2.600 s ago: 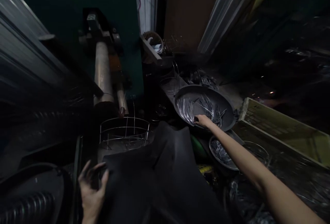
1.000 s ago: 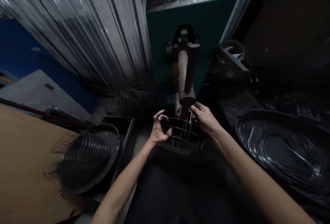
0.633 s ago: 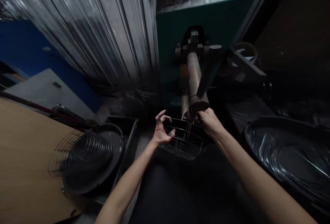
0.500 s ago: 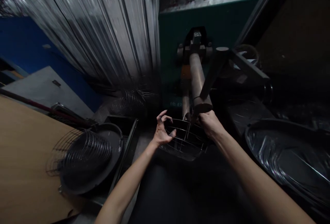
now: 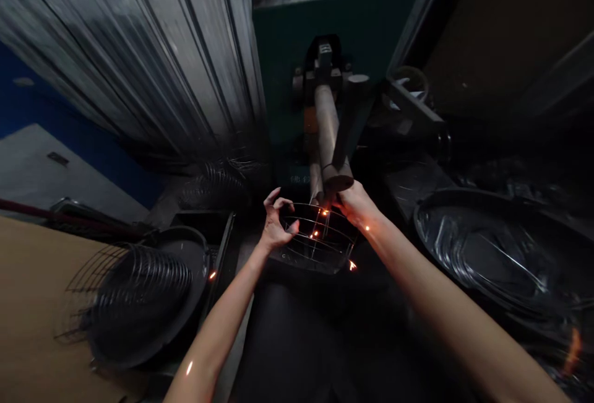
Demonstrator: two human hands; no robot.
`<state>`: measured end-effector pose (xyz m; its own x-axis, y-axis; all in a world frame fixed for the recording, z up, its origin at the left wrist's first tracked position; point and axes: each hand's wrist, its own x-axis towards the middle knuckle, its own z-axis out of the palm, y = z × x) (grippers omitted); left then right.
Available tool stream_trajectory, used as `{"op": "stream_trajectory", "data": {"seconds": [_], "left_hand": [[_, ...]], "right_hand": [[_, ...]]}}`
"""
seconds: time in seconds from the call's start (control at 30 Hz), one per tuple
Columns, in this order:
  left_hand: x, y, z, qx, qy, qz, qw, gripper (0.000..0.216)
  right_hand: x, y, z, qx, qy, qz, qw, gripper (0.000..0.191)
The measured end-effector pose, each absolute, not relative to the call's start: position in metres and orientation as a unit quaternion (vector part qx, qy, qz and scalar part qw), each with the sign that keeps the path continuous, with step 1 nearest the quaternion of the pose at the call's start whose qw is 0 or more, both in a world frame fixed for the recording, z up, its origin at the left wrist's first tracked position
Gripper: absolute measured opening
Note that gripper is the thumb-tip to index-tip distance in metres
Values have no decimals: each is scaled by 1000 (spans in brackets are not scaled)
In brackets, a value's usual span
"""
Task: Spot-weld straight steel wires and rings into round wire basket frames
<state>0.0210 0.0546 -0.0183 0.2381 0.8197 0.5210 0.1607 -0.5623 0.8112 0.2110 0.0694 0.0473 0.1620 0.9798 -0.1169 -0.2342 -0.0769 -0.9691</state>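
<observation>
A curved wire grille (image 5: 320,239) of thin metal rods sits below the round electrode arm (image 5: 335,143) of a spot welder. My left hand (image 5: 277,225) is at the grille's left side, its thumb and fingers curled around the rim wires. On the other side, my right hand (image 5: 356,205) is closed just under the arm's tip, by the grille's right edge. The electrode partly hides its fingers, and what they pinch cannot be made out. Bright orange sparks (image 5: 325,212) fly around the grille and over both forearms.
A black basin (image 5: 197,304) at left holds a stack of wire grilles (image 5: 155,276). Another basin (image 5: 424,229) at right contains shiny bent wires. The green welder body (image 5: 278,81) stands ahead, beside corrugated metal sheeting (image 5: 204,31). A bar (image 5: 415,103) juts right of the electrode.
Orange sparks have appeared around the grille and the arms. The whole view has shifted, so machine and hands appear farther left. Both hands keep about the same place at the grille.
</observation>
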Motion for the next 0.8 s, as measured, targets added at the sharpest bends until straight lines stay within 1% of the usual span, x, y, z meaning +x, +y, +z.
{"op": "stream_trajectory", "data": {"seconds": [0.17, 0.23, 0.3, 0.37, 0.43, 0.47, 0.53, 0.57, 0.6, 0.7, 0.73, 0.8], "left_hand": [[20, 55, -15, 766, 295, 506, 266, 78], [22, 44, -16, 781, 268, 512, 237, 80], [29, 21, -16, 807, 230, 508, 196, 79], [40, -16, -11, 859, 192, 451, 149, 73], [49, -59, 3, 916, 147, 352, 122, 59], [51, -79, 12, 937, 121, 304, 123, 53], [47, -104, 33, 950, 72, 265, 148, 47], [42, -108, 42, 941, 76, 284, 166, 49], [35, -107, 49, 920, 111, 326, 185, 54], [13, -86, 60, 788, 330, 460, 242, 73], [8, -80, 61, 745, 382, 469, 280, 74], [6, -77, 61, 691, 406, 435, 410, 64]], "right_hand": [[225, 77, 69, -562, -339, 519, 548, 18], [234, 65, 75, -580, -338, 512, 535, 15], [246, 40, 78, -612, -368, 487, 502, 15], [260, 7, 80, -668, -435, 419, 435, 24], [272, -31, 84, -720, -512, 322, 339, 31], [278, -50, 87, -735, -547, 277, 290, 31], [287, -82, 94, -730, -610, 218, 217, 26], [291, -96, 98, -712, -643, 203, 198, 22], [295, -106, 101, -686, -675, 192, 191, 20], [302, -117, 97, -613, -742, 176, 206, 17], [302, -114, 91, -596, -754, 174, 214, 17], [297, -97, 71, -578, -762, 181, 228, 19]]}}
